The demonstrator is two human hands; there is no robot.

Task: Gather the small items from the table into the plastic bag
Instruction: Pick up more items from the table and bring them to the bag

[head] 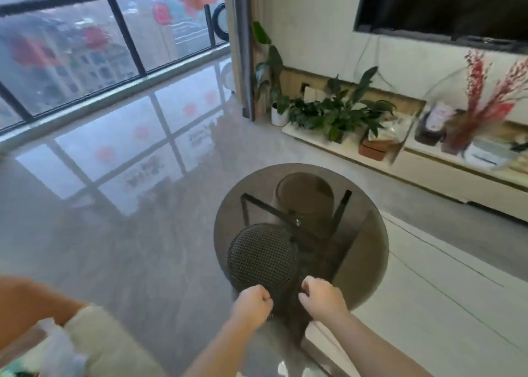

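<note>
Two bare hands reach forward over one round smoked-glass table [368, 213]; the left hand [253, 302] is curled into a fist, and the right hand [323, 295] is curled with its fingertips drawn in, both at the near edge of one dark mesh disc [263, 255] that sits at the table's near left; whether either hand actually pinches the mesh I cannot tell, since the knuckles hide the contact. One dark metal frame [288, 213] and one round base show through the glass. No small items can be made out on the tabletop; blur softens everything. One crumpled pale plastic bag [58, 351] lies at the lower left, cut off by the picture's edge, its contents unclear. Several potted plants [337, 113] stand along one low cabinet [457, 173]; one dark screen [445, 2] is cropped at the top right. No writing is legible anywhere.
</note>
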